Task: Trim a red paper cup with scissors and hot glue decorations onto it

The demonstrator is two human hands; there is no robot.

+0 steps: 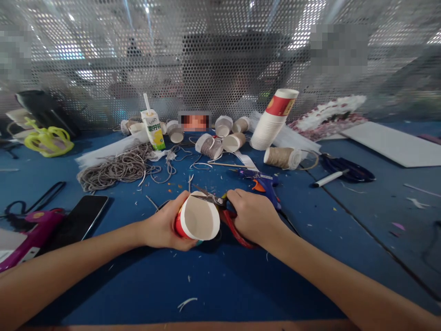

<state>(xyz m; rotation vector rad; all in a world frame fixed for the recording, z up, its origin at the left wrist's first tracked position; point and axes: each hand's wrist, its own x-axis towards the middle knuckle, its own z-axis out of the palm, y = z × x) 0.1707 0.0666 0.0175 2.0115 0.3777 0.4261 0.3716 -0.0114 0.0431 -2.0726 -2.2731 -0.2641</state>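
Note:
My left hand (pixel 161 226) is wrapped round a red and white paper cup (pixel 198 221), tipped so its open mouth faces me. My right hand (pixel 254 215) grips red-handled scissors (pixel 220 204), whose blades rest at the cup's upper rim. Both hands hover just above the blue table (pixel 213 285), near its middle.
Behind the hands lie a blue glue gun (pixel 262 183), a tangle of grey twine (pixel 119 168), several twine-wrapped cups (pixel 212 146), a stack of paper cups (pixel 274 120), a milk carton (pixel 153 128) and dark scissors (pixel 346 168). A phone (pixel 81 217) and a pink glue gun (pixel 32 234) lie at left.

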